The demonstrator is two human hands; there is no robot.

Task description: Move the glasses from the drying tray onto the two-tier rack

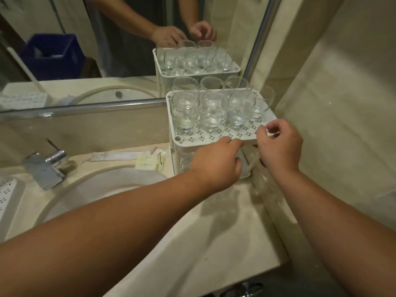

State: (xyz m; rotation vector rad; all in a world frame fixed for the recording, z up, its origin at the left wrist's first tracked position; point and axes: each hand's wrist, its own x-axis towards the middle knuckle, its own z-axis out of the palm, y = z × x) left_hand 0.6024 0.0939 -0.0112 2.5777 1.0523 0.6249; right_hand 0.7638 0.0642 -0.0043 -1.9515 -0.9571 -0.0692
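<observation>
The white two-tier rack (216, 139) stands in the counter's back right corner against the mirror. Several clear glasses (211, 113) stand on its perforated top tier, and one glass (186, 164) shows on the lower tier. My left hand (216, 166) is curled in front of the lower tier, knuckles against the top tier's front rim; what its fingers enclose is hidden. My right hand (278, 144) hovers at the top tier's front right corner, thumb and fingers pinched at the rim. A white drying tray (8, 196) is cut off at the far left edge.
A round sink (102, 185) with a chrome tap (46, 166) lies left of the rack. Paper sachets (150, 161) lie on the counter behind the sink. A wall stands close on the right, and the mirror runs behind the rack.
</observation>
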